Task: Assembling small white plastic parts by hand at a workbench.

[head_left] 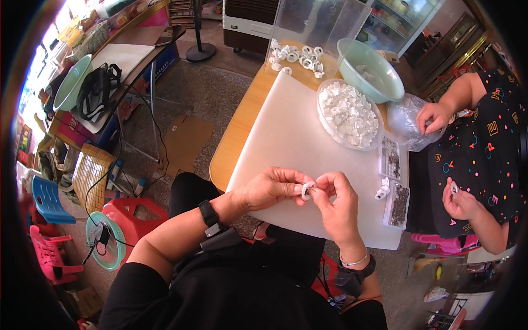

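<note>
"Black shirt, closest of all. What are the hands doing?"

"Left grip has thumb and forefinger pinching a white ring, held just above the near edge of the surface. Right grip seems pinched on the same ring from its other side, though the fingertips hide the contact."

"And what covers the surface?"

"White mat, leaving bare wood along the left edge and at the far end."

"Anything along the right edge?"

"Two small trays of dark pieces, the farther tray and the nearer tray, with a loose white part between them. Beyond them stands a round tub heaped with white pieces."

"Far edge?"

"Pale green basin at the right corner; more rings toward the left corner, by a clear box."

"Who sits past the right edge?"

"A co-worker, one hand on a clear plastic bag beside the tub."
</note>
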`<action>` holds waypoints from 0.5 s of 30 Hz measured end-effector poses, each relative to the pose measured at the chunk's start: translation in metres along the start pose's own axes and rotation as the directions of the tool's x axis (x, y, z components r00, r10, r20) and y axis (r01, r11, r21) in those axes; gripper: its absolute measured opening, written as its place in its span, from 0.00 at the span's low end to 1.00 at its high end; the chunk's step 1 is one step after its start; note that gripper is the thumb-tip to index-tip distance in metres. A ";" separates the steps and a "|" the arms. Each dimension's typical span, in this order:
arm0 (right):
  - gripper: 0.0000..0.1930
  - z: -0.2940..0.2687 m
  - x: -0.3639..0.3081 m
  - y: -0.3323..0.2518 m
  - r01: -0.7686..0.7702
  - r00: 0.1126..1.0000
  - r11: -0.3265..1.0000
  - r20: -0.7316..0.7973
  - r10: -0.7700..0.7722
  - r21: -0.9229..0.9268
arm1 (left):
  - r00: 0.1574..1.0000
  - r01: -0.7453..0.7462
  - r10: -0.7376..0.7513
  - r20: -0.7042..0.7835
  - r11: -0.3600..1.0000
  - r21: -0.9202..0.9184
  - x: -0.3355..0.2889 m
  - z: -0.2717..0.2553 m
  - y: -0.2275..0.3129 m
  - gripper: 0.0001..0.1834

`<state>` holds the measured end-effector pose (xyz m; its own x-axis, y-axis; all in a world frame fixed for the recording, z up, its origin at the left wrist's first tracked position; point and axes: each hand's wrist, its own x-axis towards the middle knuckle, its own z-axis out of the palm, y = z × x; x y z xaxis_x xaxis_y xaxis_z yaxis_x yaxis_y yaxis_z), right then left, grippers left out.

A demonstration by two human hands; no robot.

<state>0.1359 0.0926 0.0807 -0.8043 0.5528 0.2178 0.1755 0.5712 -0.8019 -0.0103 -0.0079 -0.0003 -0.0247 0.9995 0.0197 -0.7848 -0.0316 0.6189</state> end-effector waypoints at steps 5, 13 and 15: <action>0.06 -0.002 -0.004 0.022 -0.226 0.973 0.945 0.089 0.211 0.237 | 0.999 0.043 -0.035 -0.036 0.968 0.249 0.005 0.004 0.000 0.14; 0.10 -0.009 0.004 0.029 -0.232 0.969 0.893 0.011 0.247 0.385 | 0.997 -0.008 0.007 -0.080 1.000 -0.018 0.000 0.004 0.003 0.14; 0.08 -0.030 0.011 0.045 -0.200 0.959 0.944 -0.144 0.243 0.262 | 0.996 -0.036 0.030 -0.078 0.997 -0.070 0.001 0.000 0.002 0.14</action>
<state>0.1521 0.1421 0.0634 -0.6471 0.7566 0.0939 0.1779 0.2696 -0.9464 -0.0122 -0.0071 0.0012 -0.0969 0.9950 -0.0233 -0.8247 -0.0672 0.5616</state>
